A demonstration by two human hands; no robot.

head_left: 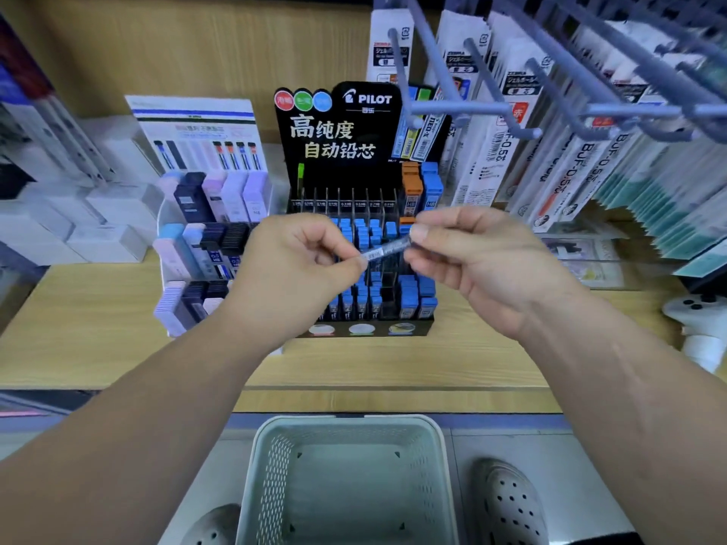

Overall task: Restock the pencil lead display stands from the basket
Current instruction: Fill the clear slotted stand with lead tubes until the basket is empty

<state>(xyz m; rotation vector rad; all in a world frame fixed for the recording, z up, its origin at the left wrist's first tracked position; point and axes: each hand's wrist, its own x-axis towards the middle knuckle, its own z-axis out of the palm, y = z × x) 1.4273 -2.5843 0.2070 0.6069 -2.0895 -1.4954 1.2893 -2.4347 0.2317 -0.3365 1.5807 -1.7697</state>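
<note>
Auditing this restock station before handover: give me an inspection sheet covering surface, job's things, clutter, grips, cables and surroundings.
Surface: wooden shelf, both stands on it.
Job's things: black Pilot display stand, mostly blue lead cases, some slots empty; white display stand to its left, pastel and dark cases; basket on the floor, nothing visible inside; dark lead case, in hand.
Clutter: white controller-like object at far right.
Grips: left hand and right hand each pinch one end of the lead case.
Cables: nothing seen.
Surroundings: hooks of hanging refill packs right; white boxes left; clogs beside the basket.
</note>
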